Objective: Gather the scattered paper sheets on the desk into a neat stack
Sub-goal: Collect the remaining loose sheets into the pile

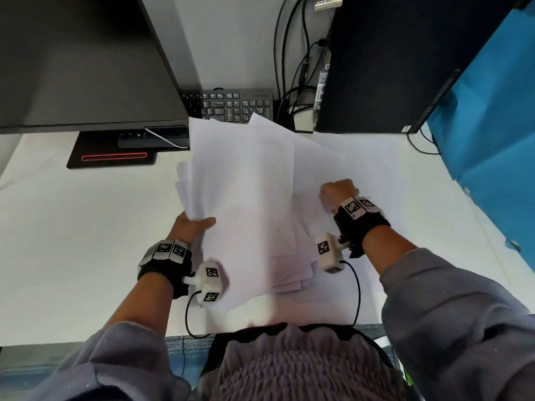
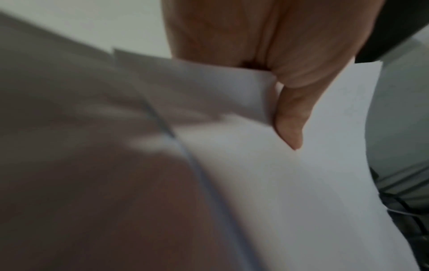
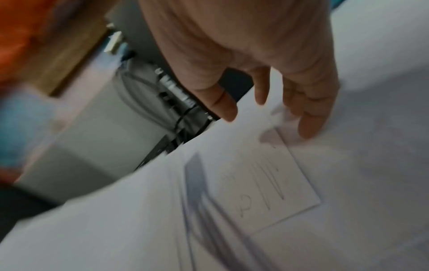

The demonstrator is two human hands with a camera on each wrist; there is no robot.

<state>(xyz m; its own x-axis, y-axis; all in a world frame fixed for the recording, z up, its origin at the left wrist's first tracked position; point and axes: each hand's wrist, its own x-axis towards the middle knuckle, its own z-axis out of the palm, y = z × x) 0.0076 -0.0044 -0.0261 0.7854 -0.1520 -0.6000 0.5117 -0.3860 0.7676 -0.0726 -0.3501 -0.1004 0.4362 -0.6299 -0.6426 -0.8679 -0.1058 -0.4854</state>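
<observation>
White desk [image 1: 72, 241] under even, soft light. Dark monitor [image 1: 81, 59] at the back left, on a black base with a red-outlined slot [image 1: 114, 157]. Black keyboard [image 1: 234, 105] behind it against a pale wall [image 1: 231, 39]. Black computer tower [image 1: 390, 62] at the back right, cables [image 1: 292, 68] hanging beside it. Blue panel [image 1: 492, 125] at far right.

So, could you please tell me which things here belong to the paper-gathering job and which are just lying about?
Part of the job:
- paper sheets, fanned and uneven
- left hand, gripping the sheets' edge
- right hand, fingers down on the sheets
- desk

Just lying about:
- keyboard
- monitor
- computer tower
- cables
</observation>
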